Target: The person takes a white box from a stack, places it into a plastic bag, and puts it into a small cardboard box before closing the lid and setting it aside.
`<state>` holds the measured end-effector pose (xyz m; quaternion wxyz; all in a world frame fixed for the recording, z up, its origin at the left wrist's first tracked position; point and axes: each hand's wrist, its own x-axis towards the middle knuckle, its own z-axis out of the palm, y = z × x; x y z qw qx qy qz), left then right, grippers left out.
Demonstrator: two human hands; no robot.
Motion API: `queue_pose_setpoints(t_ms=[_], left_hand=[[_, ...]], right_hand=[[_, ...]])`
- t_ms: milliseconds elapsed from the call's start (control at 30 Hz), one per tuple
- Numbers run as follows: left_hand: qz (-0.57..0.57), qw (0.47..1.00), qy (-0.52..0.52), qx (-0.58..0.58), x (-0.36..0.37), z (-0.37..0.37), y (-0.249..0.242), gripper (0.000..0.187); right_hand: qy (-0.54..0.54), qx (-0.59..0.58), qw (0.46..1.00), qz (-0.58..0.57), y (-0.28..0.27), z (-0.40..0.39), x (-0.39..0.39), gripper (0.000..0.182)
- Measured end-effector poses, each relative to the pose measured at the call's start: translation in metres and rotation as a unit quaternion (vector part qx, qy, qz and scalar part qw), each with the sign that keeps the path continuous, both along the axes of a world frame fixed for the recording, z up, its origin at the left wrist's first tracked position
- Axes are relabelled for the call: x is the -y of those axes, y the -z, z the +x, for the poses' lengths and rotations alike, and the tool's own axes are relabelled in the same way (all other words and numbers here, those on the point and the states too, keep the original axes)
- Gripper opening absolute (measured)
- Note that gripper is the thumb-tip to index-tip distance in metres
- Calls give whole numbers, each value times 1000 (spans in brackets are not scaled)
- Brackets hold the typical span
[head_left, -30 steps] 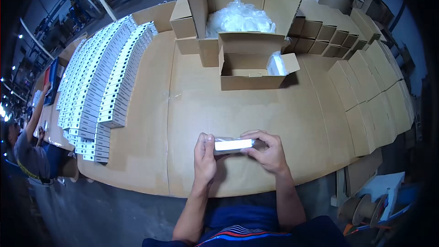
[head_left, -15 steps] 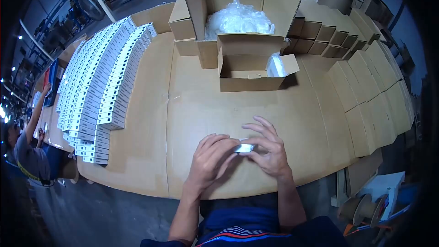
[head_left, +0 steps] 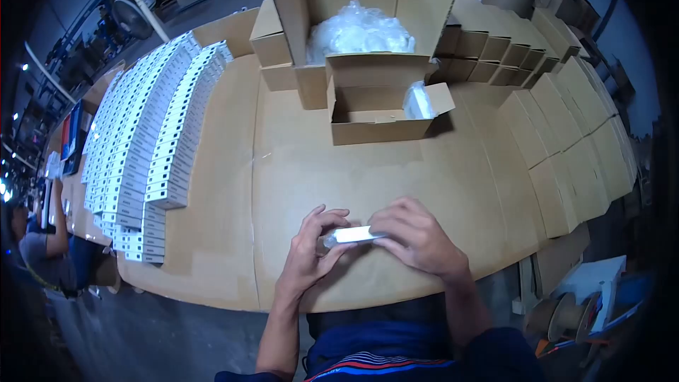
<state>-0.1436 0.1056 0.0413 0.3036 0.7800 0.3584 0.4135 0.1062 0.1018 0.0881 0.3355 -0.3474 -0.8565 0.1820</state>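
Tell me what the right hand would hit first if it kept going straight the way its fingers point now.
The right hand points left across the small white box it grips, so past that box it would likely meet the left hand holding the other end. Depth is hard to judge.

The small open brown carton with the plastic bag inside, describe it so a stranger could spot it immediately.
On the cardboard-covered table, find the tall open box at the far edge. Directly in front sits the small carton: flaps open, clear plastic bag at its right end, unlike the closed brown boxes stacked around.
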Motion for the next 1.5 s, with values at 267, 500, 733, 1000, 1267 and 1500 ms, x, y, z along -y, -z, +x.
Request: queue_pose_setpoints(t_ms=[267,500,733,1000,1267,1500], left_hand=[[-161,983,18,86,-18,7,-24,65],[-22,988,-102,-113,-72,19,-19,72],[39,955,-162,-247,-114,49,-5,88],[25,945,-181,-272,-115,59,-2,90],[-15,934,-195,-299,-114,74,-8,93],[-61,934,-207,-285,-112,88,-16,94]], right_hand=[[-61,139,987,58,-35,14,-17,22],[279,-62,948,140,-42,52,-79,19],[401,-75,890,203,-5,39,-135,20],[429,-19,892,141,13,41,-157,20],[411,-5,903,129,4,46,-161,19],[412,65,905,90,-9,36,-159,20]])
